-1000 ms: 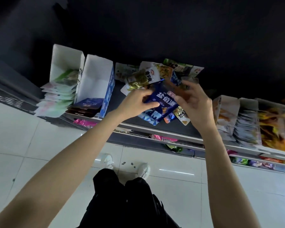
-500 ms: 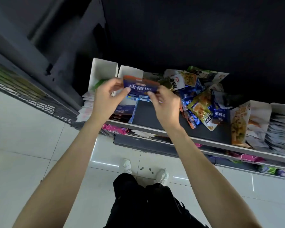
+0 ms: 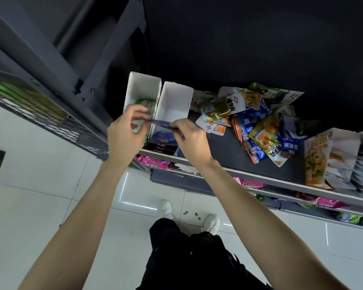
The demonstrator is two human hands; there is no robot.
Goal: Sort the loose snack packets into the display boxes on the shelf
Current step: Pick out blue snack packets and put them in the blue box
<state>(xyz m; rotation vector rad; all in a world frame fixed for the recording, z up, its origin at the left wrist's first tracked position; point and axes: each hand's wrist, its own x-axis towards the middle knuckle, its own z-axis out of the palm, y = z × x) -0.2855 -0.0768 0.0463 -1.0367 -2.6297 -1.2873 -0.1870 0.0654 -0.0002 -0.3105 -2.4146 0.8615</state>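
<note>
We hold one blue packet (image 3: 163, 123) flat between both hands, left hand (image 3: 126, 135) and right hand (image 3: 190, 137) pinching its ends, just above the second white box (image 3: 174, 103) at upper centre. Next, we judge, lower it onto the blue stack (image 3: 162, 141) inside.

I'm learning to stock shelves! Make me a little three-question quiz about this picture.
1. True or false: both hands hold the blue packet.
2. Which box is the packet above? A. the left box, holding green packets B. the second box, holding blue packets C. the orange box at the right
3. Fill in: the loose pile lies on the shelf to the ____ of the two white boxes.

Key: 1. True: the left hand and the right hand pinch its ends. 2. B. 3. right.
</note>
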